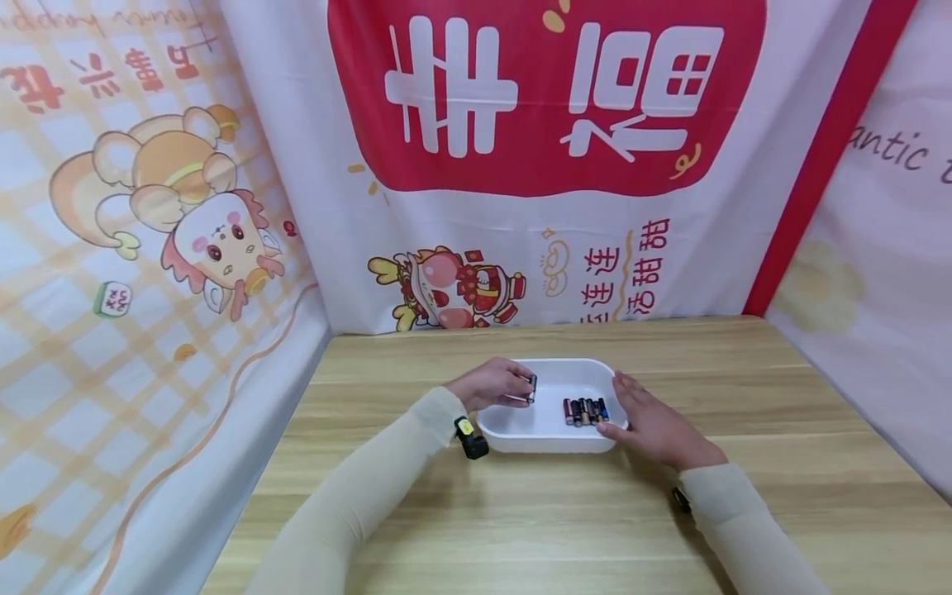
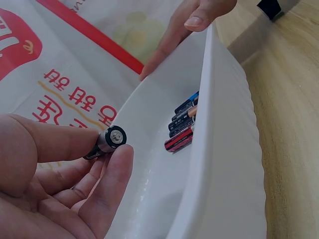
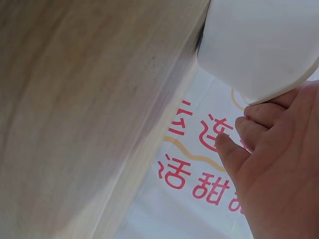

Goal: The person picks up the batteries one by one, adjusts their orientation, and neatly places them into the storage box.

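My left hand (image 1: 497, 383) is over the left part of a white plastic tray (image 1: 554, 444). Between its thumb and fingers it pinches a small cylindrical battery (image 2: 110, 139), dark at the end, whose metal terminal faces the left wrist camera. At the tray's right end, my right hand (image 1: 660, 431) rests on the rim, its fingers extended along the edge and its thumb near the front corner. The right wrist view shows fingers (image 3: 264, 115) touching the outside of the tray. Several batteries (image 1: 585, 412) in red, black, copper and blue lie side by side inside, near the right hand.
The tray stands on a wood-grain table (image 1: 565, 521), towards its back edge. A printed cloth (image 1: 521, 273) hangs behind the table, with more cloth at both sides. A black device (image 1: 472, 440) is strapped at the left wrist.
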